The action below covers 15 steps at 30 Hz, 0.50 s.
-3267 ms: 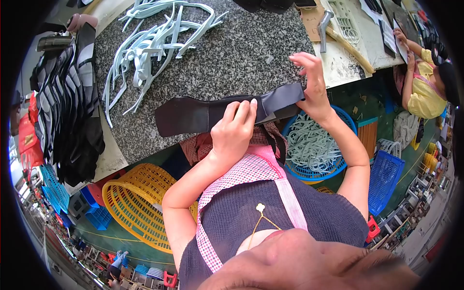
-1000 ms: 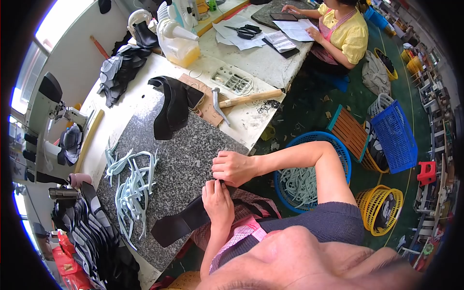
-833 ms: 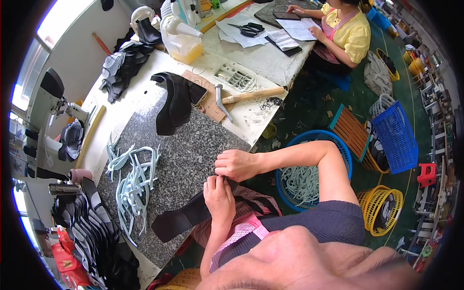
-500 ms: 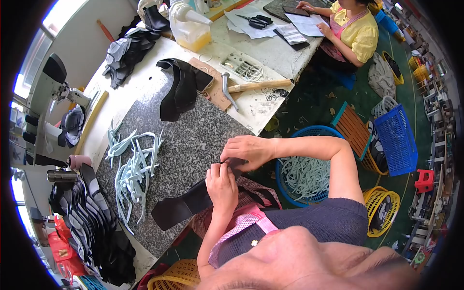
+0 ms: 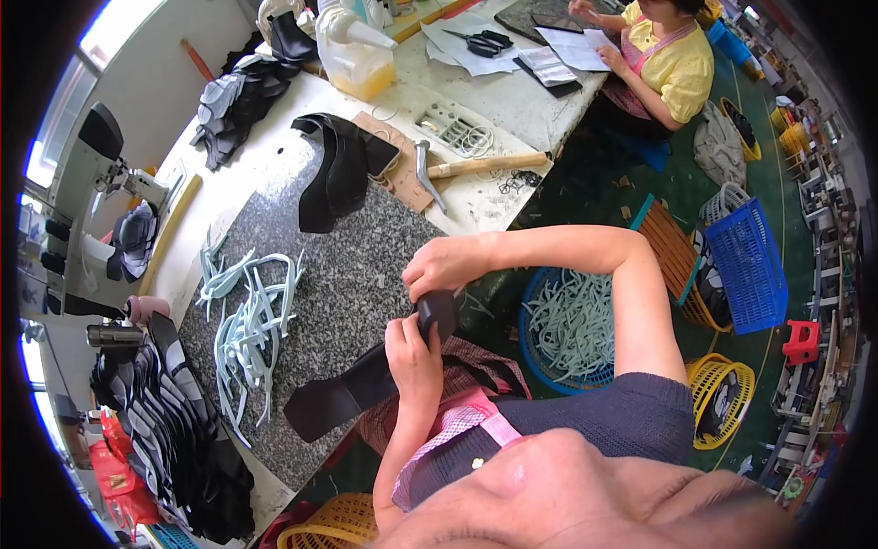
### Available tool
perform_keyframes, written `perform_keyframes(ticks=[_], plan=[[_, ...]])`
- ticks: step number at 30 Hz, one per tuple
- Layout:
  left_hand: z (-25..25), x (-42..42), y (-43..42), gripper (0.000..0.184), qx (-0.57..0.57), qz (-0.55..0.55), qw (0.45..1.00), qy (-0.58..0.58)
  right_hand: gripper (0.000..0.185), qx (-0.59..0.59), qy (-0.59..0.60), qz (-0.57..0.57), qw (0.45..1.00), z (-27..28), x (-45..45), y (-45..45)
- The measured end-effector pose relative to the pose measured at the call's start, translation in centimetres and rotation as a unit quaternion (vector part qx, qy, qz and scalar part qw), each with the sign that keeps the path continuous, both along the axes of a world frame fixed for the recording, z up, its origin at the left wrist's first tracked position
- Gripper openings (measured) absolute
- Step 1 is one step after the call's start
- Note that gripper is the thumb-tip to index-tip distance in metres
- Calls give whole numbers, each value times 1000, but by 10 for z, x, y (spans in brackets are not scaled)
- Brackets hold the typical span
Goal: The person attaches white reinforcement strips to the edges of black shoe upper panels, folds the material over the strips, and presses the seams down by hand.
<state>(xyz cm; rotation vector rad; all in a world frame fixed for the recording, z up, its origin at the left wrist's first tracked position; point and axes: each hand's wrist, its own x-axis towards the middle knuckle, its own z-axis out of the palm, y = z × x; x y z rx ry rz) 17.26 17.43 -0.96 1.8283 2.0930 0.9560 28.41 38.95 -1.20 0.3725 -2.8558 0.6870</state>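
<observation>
A long black leather-like piece (image 5: pixel 343 393), wide at its lower-left end, lies across the near edge of the stone slab. My left hand (image 5: pixel 414 359) is closed around its narrower end, thumb and fingers pressing on it. That end bends upward between my hands. Just above, my right hand (image 5: pixel 448 263) has its fingers pinched together at the piece's upper edge; the fingertips are partly hidden. Pale blue strips (image 5: pixel 251 325) lie in a loose tangle on the slab, left of my hands. More black pieces (image 5: pixel 334 178) rest at the slab's far side.
A hammer (image 5: pixel 485 166), a plastic bottle of yellow liquid (image 5: pixel 357 59) and scissors (image 5: pixel 483 42) are on the table. Stacked grey-black pieces (image 5: pixel 169 412) fill the left side. A blue basket (image 5: pixel 540 361) of strips stands right. A co-worker (image 5: pixel 672 78) sits at the far end.
My right hand has shifted a little left and its fingers have moved up along the edge. The black piece's end, covered before, now shows bent upward. My left hand keeps its hold.
</observation>
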Motion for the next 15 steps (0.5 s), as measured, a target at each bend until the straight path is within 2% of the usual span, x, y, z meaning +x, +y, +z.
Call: perform_keyframes(ticks=[1,5,8,11,15], plan=[[0,0,0,28,-10,9,1000,3,30,25,-5,-3,1000,3,-4,-2],[1,-2,0,29,-21,12,999,-23,28,-107,-21,26,994,12,-8,3],[0,-1,-1,28,-14,10,999,-35,28,-33,-16,70,997,-2,-11,13],[2,0,1,26,-12,7,1000,-26,19,25,5,110,994,3,-20,16],[-1,-2,0,26,-6,-1,1000,2,7,186,98,165,964,11,-27,16]])
